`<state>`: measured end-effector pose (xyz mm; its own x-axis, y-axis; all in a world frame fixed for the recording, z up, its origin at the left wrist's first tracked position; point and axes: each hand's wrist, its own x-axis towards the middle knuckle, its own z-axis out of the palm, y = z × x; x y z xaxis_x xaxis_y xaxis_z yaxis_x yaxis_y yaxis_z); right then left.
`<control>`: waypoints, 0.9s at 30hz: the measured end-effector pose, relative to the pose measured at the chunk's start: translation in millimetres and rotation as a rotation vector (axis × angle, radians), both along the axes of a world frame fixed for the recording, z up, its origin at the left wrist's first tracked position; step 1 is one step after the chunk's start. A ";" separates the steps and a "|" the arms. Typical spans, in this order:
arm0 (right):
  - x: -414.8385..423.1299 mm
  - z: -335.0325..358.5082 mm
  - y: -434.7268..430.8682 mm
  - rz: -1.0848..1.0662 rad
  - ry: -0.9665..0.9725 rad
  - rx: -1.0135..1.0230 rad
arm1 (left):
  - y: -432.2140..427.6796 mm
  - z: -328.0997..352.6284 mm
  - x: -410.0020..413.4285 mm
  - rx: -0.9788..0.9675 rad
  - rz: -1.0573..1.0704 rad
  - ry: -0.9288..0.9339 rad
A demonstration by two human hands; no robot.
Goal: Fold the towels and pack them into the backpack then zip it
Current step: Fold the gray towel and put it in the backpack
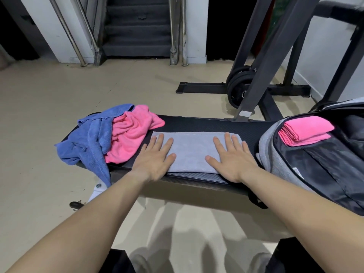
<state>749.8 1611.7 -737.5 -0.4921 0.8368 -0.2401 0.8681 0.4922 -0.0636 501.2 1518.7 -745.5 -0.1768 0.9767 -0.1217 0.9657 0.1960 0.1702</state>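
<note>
A grey towel (192,149) lies flat as a folded strip on the black bench (197,122). My left hand (155,157) presses flat on its left end and my right hand (230,157) presses flat on its right end, fingers straight. A crumpled pink towel (130,133) and a crumpled blue towel (92,138) lie heaped at the bench's left end, the blue one hanging over the edge. The grey and black backpack (275,154) lies open at the right end, with a folded pink towel (307,130) inside its top.
A black weight rack (275,56) with weight plates (239,85) stands on the beige floor behind the bench at the right. Carpeted stairs with metal handrails (137,36) rise at the back.
</note>
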 end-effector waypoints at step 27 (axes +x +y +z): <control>-62.1 2.2 -9.7 0.183 0.049 -0.059 | 1.5 89.7 -18.3 0.580 0.487 -0.775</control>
